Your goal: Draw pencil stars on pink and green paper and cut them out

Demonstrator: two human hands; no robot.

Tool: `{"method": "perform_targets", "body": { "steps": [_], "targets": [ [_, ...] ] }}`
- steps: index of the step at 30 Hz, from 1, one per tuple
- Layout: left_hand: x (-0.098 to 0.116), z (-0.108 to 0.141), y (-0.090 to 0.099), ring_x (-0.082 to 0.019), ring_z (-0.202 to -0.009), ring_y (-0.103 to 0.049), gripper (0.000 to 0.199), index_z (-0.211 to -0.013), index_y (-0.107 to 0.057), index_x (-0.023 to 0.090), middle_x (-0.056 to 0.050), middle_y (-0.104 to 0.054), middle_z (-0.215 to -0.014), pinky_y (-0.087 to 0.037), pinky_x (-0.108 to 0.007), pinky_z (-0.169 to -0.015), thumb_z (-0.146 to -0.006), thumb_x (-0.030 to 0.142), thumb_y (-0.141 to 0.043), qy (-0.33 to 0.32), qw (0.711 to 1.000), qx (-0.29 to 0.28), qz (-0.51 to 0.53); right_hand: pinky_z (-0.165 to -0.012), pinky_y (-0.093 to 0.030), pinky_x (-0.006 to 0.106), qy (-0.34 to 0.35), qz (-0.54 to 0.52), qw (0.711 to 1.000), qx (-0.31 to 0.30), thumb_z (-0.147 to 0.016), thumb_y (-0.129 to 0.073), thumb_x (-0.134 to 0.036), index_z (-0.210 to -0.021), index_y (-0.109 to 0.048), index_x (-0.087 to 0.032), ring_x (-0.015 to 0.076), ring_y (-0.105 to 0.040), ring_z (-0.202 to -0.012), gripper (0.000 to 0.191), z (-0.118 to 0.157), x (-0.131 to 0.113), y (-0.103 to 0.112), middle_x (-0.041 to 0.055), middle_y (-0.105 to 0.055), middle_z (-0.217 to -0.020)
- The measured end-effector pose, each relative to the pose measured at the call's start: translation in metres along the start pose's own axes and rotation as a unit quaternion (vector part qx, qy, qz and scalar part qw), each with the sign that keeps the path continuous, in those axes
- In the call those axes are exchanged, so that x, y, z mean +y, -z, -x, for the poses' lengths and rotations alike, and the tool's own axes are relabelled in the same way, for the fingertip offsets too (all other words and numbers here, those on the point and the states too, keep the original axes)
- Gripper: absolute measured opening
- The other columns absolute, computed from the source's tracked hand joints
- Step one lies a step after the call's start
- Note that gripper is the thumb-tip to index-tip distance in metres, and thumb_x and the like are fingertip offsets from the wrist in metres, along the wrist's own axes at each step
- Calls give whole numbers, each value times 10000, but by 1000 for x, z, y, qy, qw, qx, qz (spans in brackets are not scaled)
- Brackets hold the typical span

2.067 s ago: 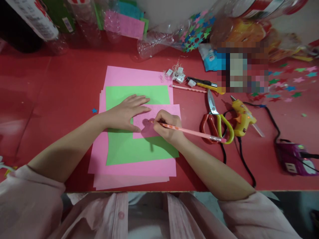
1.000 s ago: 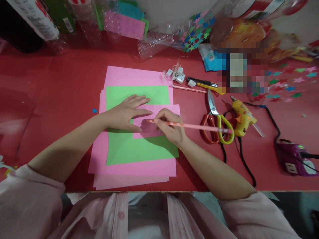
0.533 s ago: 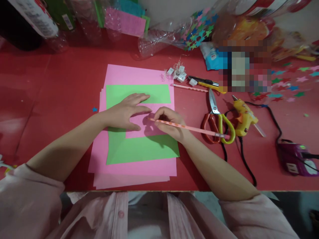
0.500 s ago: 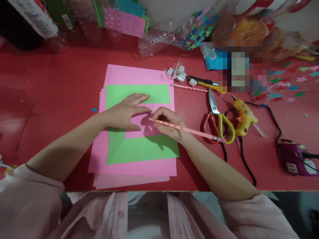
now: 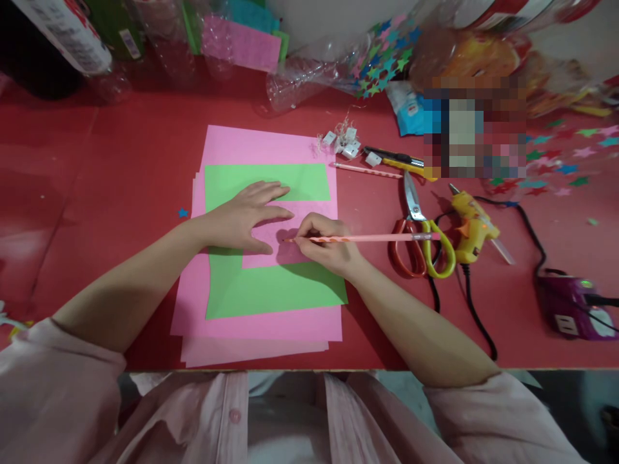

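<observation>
My right hand [image 5: 329, 241] is closed around a pink patterned pencil [image 5: 377, 238], its tip at the small pink paper [image 5: 264, 259] and its eraser end pointing right over the scissors. Flat with fingers spread, my left hand [image 5: 251, 216] rests across the left part of that paper and the green sheet [image 5: 271, 293] beneath it. Under the green sheet lie larger pink sheets [image 5: 261, 145], stacked slightly askew. Whatever is drawn at the pencil tip is too faint to make out.
Scissors [image 5: 414, 209] with red and yellow handles, a yellow glue gun [image 5: 474, 225], a second pencil [image 5: 367, 171] and a cutter [image 5: 396, 158] lie to the right. A purple power box [image 5: 570, 306] sits further right. Plastic bottles [image 5: 309, 77] line the back. The table edge [image 5: 271, 371] is nearest me.
The pencil in my right hand has swung so its eraser end is higher and it lies almost level. Its tip has shifted slightly down. My left hand stays in place.
</observation>
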State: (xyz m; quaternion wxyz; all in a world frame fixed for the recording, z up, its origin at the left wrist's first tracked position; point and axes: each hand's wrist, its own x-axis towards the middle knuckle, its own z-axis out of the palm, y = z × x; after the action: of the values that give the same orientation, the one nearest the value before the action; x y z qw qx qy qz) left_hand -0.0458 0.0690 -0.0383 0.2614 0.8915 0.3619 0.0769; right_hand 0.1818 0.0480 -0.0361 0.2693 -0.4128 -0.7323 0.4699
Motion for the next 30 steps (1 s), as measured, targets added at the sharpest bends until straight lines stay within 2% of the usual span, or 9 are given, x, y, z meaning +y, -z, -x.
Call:
{"method": "perform_targets", "body": {
  "steps": [7, 20, 30],
  "targets": [
    [0, 0, 0, -383, -1482, -171, 687, -1365, -546, 238, -111, -221, -1624, -132, -573, -1197, -740, 459, -729, 0, 1000, 0, 2, -512, -300, 233, 1, 1, 1000, -20, -718, -542, -145, -644, -487, -203, 79, -406, -525, 109, 0, -3, 1, -52, -504, -582],
    [-1, 0, 0, -398, -1479, -172, 694, -1364, -545, 229, -135, -232, -1618, -137, -602, -1185, -747, 489, -728, -4, 1000, -3, -1, -525, -286, 243, 12, 0, 999, 53, -809, -539, -197, -691, -456, -215, 87, -376, -533, 146, -1, 1, -5, -61, -439, -576],
    [0, 0, 0, -398, -1478, -175, 703, -1362, -553, 212, -146, -235, -1614, -133, -590, -1191, -748, 509, -721, -3, 1000, -3, -1, -507, -253, 245, 7, 20, 999, 40, -748, -532, -170, -659, -421, -221, 81, -344, -514, 151, -2, -1, -3, -70, -400, -550]
  ]
}}
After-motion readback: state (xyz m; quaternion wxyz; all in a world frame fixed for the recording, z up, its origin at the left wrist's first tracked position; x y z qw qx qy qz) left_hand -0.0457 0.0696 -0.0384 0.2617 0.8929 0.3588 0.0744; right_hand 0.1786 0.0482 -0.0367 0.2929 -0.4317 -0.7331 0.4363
